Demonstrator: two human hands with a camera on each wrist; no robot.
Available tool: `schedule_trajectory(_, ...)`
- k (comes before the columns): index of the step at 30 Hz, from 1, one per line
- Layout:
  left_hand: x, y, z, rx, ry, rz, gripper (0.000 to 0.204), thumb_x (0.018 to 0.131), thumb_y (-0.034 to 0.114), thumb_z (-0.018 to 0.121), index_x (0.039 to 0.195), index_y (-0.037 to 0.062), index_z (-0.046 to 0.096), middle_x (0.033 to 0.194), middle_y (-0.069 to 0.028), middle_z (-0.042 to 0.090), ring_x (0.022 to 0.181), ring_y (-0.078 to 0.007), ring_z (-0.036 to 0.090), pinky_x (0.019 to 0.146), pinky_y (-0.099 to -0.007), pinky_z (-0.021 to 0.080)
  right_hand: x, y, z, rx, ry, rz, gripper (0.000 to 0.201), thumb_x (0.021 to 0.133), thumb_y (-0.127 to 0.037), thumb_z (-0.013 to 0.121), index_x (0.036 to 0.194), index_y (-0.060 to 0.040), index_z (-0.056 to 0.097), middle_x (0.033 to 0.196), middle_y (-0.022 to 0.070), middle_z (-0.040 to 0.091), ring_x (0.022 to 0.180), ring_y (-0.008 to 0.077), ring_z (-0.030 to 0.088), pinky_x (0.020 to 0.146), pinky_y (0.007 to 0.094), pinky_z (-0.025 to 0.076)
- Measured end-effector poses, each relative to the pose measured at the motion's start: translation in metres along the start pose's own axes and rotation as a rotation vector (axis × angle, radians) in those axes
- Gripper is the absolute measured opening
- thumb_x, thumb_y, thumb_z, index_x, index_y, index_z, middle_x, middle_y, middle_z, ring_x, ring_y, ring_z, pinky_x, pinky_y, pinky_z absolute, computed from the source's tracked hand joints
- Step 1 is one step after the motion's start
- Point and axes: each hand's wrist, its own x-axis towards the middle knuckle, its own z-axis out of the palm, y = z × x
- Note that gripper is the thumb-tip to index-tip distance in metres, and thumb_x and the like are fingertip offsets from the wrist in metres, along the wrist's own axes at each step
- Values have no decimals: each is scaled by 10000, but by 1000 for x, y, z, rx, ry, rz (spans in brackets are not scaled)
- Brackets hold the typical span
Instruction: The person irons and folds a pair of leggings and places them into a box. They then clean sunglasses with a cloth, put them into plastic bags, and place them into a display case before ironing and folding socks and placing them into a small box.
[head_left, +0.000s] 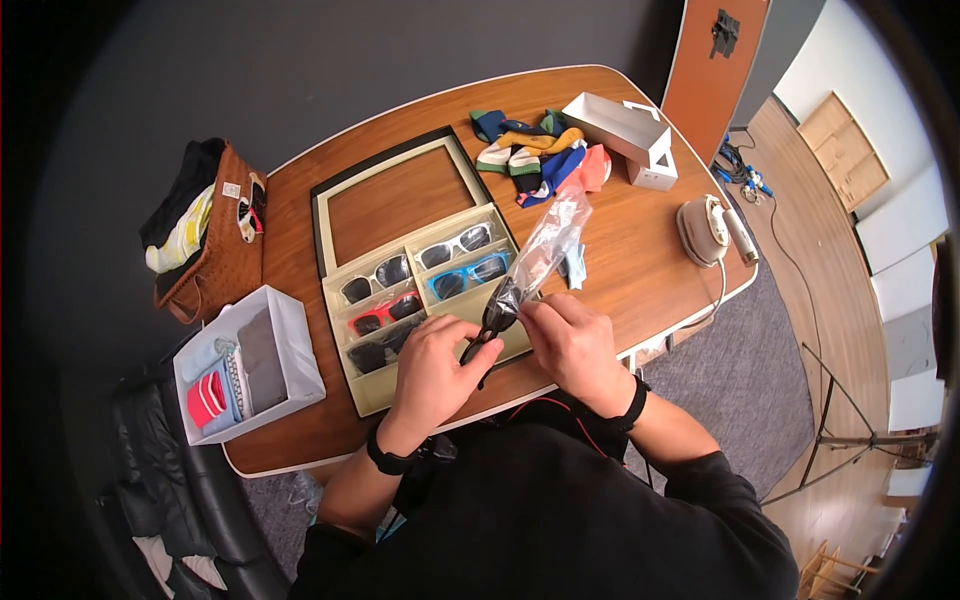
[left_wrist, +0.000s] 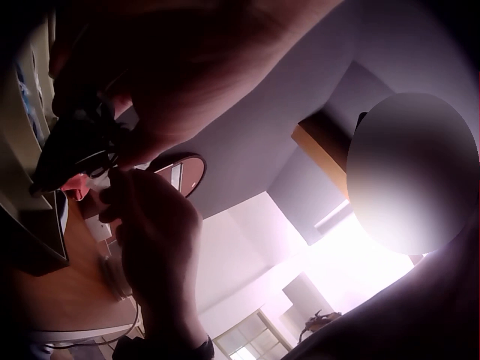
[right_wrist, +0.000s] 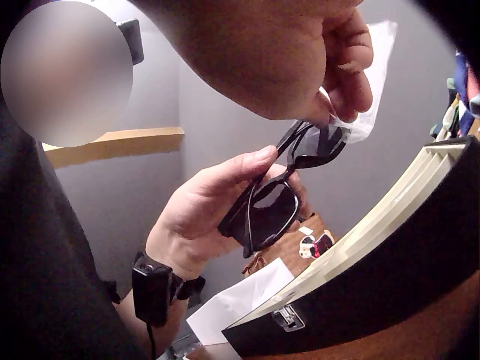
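Observation:
Black sunglasses (right_wrist: 274, 206) are partly inside a clear plastic sleeve (head_left: 550, 235); one lens and the folded temples stick out. My left hand (head_left: 437, 370) grips the bare end, thumb on the frame. With curled fingers, my right hand (head_left: 573, 345) pinches the sleeve at its mouth, beside the other lens (right_wrist: 319, 142). Both hands are above the front of a black display case (head_left: 375, 400), whose compartments hold white, red, blue and black sunglasses (head_left: 385, 345). In the left wrist view the black sunglasses (left_wrist: 79, 142) look dark, and the right hand (left_wrist: 157, 232) is close to them.
Colourful socks (head_left: 530, 150) and a white box (head_left: 620, 130) lie at the back right of the table, a white device (head_left: 703, 232) with a cord at the right. Left are a grey-white bin (head_left: 300, 350) with folded cloths and a brown basket (head_left: 245, 270) with clothes.

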Motion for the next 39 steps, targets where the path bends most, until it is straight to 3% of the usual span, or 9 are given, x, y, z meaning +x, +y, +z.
schedule_trajectory(6,1,0,6,-35,18,-12,256,892,244,848,941,9,759,915,-157,721,907,-379,682,814,-453,532,0,-4,-5,50,-6,-24,162,870,-36,829,1014,-48,757,848,94,672,715,296,679,608,404,557)
schedule_trajectory(11,3,-7,7,-236,12,3,240,948,164,823,1035,-44,739,986,-141,730,943,-259,712,855,-343,532,1,0,-7,251,52,8,156,876,0,826,1013,-32,758,862,90,684,717,240,668,633,345,548)
schedule_trajectory(13,2,-5,5,-271,19,-1,240,953,161,819,1038,-48,734,990,-140,730,944,-255,711,864,-342,531,-7,7,-6,469,124,191,124,894,-42,840,966,-38,739,872,52,667,693,163,623,622,293,509)
schedule_trajectory(17,3,-4,7,-366,-1,37,263,934,188,838,1016,-43,740,994,-161,737,949,-318,720,862,-388,549,-2,21,3,1132,243,696,481,1019,-174,776,1405,12,559,1042,11,643,931,100,618,847,249,508)
schedule_trajectory(21,1,-1,9,-334,-106,68,321,949,257,823,1042,-40,741,1006,-163,725,978,-343,699,871,-408,541,10,18,-4,1568,-30,739,625,1035,-357,756,1471,38,547,1211,78,700,1113,141,657,962,290,535)
schedule_trajectory(22,1,-2,10,-326,-130,81,248,964,189,813,1048,-26,722,1012,-137,701,965,-289,690,872,-369,527,5,23,2,1629,-21,760,479,1025,-261,775,1376,33,635,1196,83,730,1077,159,695,938,311,559)
schedule_trajectory(26,3,3,7,-316,-137,85,251,970,205,804,1056,-17,724,979,-148,675,950,-313,679,861,-379,519,-2,20,14,1629,-32,809,266,996,-96,788,1224,23,720,1079,65,765,960,163,730,883,327,589)
schedule_trajectory(34,5,-1,-1,-317,-231,58,268,963,215,810,1072,-15,725,977,-152,675,936,-326,687,868,-391,519,3,8,9,1442,-137,786,243,1008,-115,772,1209,-9,687,1100,82,747,985,186,729,895,350,591)
schedule_trajectory(39,2,1,-5,-343,-185,86,353,885,193,889,1093,-38,723,1071,-153,724,1021,-300,718,922,-371,533,9,9,10,1566,147,866,259,1017,-122,770,1240,-17,691,1135,57,754,1023,146,712,915,331,580)
